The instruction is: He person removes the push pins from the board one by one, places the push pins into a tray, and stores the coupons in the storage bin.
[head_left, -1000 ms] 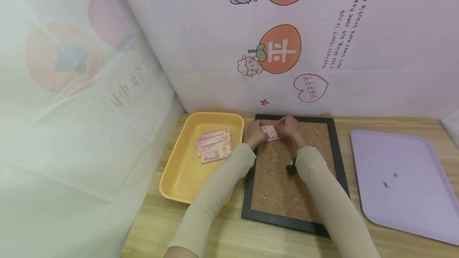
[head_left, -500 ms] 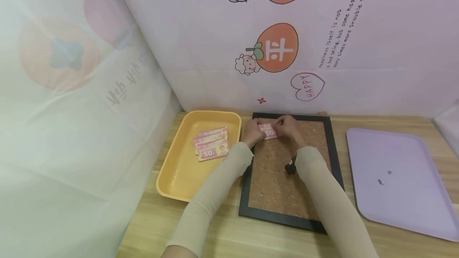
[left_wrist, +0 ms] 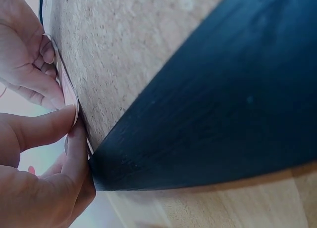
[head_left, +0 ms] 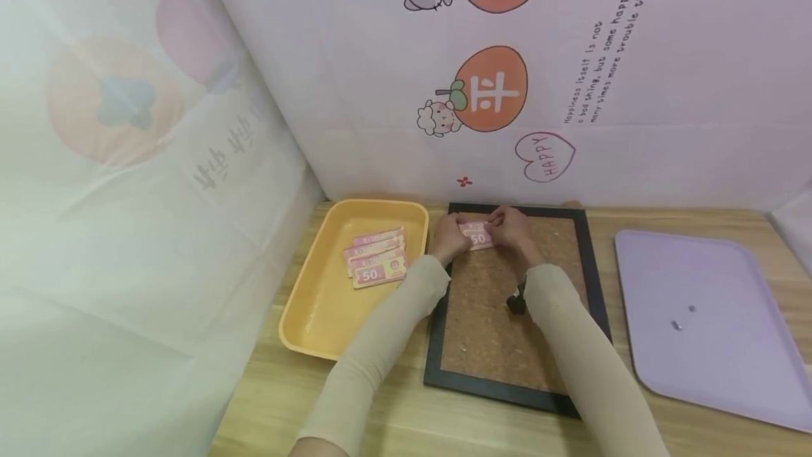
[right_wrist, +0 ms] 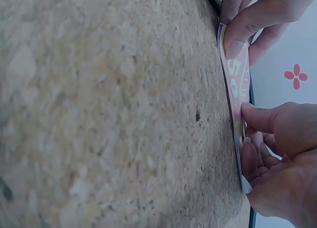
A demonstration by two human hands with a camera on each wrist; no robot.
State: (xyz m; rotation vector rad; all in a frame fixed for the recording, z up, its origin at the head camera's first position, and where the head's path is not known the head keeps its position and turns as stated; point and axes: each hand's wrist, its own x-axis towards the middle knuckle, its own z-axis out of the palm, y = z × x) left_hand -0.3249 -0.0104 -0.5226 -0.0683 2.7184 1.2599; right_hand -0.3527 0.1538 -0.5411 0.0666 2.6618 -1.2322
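Observation:
A pink paper coupon printed "50" [head_left: 476, 238] lies at the top left of a black-framed corkboard [head_left: 488, 344]. My left hand [head_left: 448, 238] pinches its left end; in the left wrist view the thumb [left_wrist: 52, 125] is on top and a finger below. At the coupon's right part my right hand [head_left: 511, 231] grips with curled fingers. The right wrist view shows that thumb [right_wrist: 260, 117] against the coupon's face, with the fingertips [right_wrist: 249, 156] close below it. Whether a small pin sits between those fingers I cannot tell.
Left of the board stands a yellow tray [head_left: 311, 323] with several overlapping coupons [head_left: 379, 270]. A lilac tray [head_left: 729, 372] on the right bears two small shiny pieces [head_left: 677, 326]. Small clear specks show on the cork. A printed cloth wall [head_left: 380, 154] rises behind the table.
Both hands stay at the coupon, with only slight shifts of the right fingers. The whole head view has moved a little.

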